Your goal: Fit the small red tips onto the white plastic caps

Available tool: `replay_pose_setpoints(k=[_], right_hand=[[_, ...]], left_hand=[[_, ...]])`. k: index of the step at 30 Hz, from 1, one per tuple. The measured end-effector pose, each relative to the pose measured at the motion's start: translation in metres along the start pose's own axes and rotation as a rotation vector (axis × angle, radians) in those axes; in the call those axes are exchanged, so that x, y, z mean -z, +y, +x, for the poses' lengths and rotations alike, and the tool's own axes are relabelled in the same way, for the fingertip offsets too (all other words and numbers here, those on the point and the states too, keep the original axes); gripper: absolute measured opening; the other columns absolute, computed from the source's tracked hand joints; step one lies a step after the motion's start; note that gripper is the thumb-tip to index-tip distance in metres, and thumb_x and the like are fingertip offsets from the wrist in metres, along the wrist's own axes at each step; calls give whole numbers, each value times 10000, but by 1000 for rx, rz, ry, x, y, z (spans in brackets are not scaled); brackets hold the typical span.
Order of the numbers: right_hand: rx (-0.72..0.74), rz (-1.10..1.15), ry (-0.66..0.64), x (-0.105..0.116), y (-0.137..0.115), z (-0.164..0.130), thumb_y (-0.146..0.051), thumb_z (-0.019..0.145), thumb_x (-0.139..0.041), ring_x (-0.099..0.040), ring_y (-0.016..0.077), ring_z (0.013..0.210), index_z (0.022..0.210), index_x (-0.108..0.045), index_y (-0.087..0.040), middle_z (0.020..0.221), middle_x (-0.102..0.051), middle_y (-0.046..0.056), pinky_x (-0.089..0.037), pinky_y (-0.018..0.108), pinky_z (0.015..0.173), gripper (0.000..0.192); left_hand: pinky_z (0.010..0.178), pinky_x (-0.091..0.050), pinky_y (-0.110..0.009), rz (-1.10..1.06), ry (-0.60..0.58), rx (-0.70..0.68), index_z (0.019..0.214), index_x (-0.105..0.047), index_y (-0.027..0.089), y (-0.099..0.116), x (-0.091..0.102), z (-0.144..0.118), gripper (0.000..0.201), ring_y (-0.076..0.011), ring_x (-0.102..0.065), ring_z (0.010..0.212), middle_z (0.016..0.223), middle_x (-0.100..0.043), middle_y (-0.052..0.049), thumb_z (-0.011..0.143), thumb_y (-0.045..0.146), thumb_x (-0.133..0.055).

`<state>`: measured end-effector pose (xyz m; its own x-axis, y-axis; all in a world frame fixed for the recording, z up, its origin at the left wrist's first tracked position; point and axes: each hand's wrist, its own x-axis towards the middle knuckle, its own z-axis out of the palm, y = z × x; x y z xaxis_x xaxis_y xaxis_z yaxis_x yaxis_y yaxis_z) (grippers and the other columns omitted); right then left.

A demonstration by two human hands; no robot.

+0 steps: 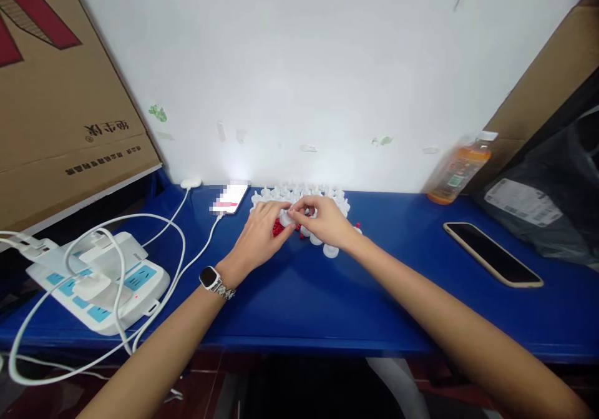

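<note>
My left hand [259, 231] is closed on a translucent white suction cup [287, 218], held between thumb and fingers just above the table. My right hand [322, 219] meets it there, thumb and index finger pinched at the cup's edge. Whatever small thing those right fingers hold is hidden. Under and between the hands lies a pile of small red pieces [277, 228]. Behind them spreads a cluster of similar white suction cups [299, 190], and a single suction cup [331, 251] rests in front of my right wrist.
On the blue table [299, 306], a power strip [107, 288] with looping white cables stands left. A lit phone [233, 197] lies near the wall. To the right are a dark phone [491, 253], an orange drink bottle [461, 169] and a dark plastic bag [552, 182].
</note>
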<state>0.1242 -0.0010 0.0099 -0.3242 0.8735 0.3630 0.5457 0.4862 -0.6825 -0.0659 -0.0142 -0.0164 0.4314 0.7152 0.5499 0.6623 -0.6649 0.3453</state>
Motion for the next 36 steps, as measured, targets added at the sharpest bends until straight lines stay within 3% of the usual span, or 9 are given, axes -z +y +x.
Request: replay_pose_setpoints(k=[2, 4, 8, 12, 19, 24, 33, 36], right_hand=[[27, 15, 2, -1, -1, -12, -344, 924, -567, -608, 174, 773, 908, -719, -202, 828, -706, 24, -421, 308, 757, 208], [106, -119, 3, 1, 1, -21, -335, 912, -598, -589, 204, 888, 951, -722, -215, 900, -694, 40, -394, 354, 851, 177], [288, -512, -126, 9, 9, -31, -291, 866, -668, -505, 256, 999, 989, -739, -239, 1005, -634, 76, -308, 426, 907, 151], [316, -682, -183, 12, 13, -30, -296, 904, -646, -464, 266, 1018, 945, -759, -236, 1020, -590, 95, -283, 425, 890, 135], [320, -661, -187, 7, 25, -22, -292, 922, -641, -458, 250, 1023, 900, -749, -221, 1022, -584, 87, -265, 409, 890, 131], [281, -587, -159, 13, 25, -24, -370, 873, -695, -460, 258, 1038, 973, -741, -239, 1044, -587, 80, -262, 415, 910, 171], [260, -620, -197, 11, 27, -24, -246, 905, -641, -473, 253, 1031, 892, -741, -218, 1001, -621, 79, -264, 407, 899, 104], [241, -598, -174, 13, 26, -25, -302, 898, -658, -482, 252, 1025, 937, -729, -212, 1002, -627, 77, -272, 408, 903, 121]], left_hand=[[958, -451, -411, -57, -86, -17, 1227, -555, 219, 0, 3, -5, 281, -246, -561, 1064, 1135, -637, -72, 1008, 367, -461], [952, -454, -408, -86, -140, -7, 1195, -564, 212, -1, 8, -9, 286, -240, -563, 1048, 1092, -629, -79, 1034, 368, -387], [946, -452, -427, -72, -173, 60, 1146, -552, 195, -3, 16, -15, 319, -244, -555, 1031, 1054, -613, -85, 1049, 393, -322], [936, -454, -415, -74, -186, 49, 1131, -545, 209, 0, 14, -16, 304, -242, -552, 1043, 1076, -618, -75, 1048, 398, -323], [926, -449, -411, -52, -210, 15, 1088, -529, 207, 0, 8, -16, 283, -237, -535, 1036, 1072, -614, -69, 1051, 389, -315], [918, -447, -411, -59, -216, 28, 1059, -521, 213, 1, 9, -16, 267, -239, -529, 1026, 1048, -605, -63, 1049, 388, -319], [916, -439, -420, -58, -238, 20, 1021, -503, 214, 4, 7, -16, 266, -238, -511, 1009, 1025, -589, -60, 1054, 387, -305], [921, -438, -425, -57, -231, 22, 1034, -509, 216, 3, 7, -16, 269, -244, -510, 1027, 1045, -594, -65, 1052, 387, -303]])
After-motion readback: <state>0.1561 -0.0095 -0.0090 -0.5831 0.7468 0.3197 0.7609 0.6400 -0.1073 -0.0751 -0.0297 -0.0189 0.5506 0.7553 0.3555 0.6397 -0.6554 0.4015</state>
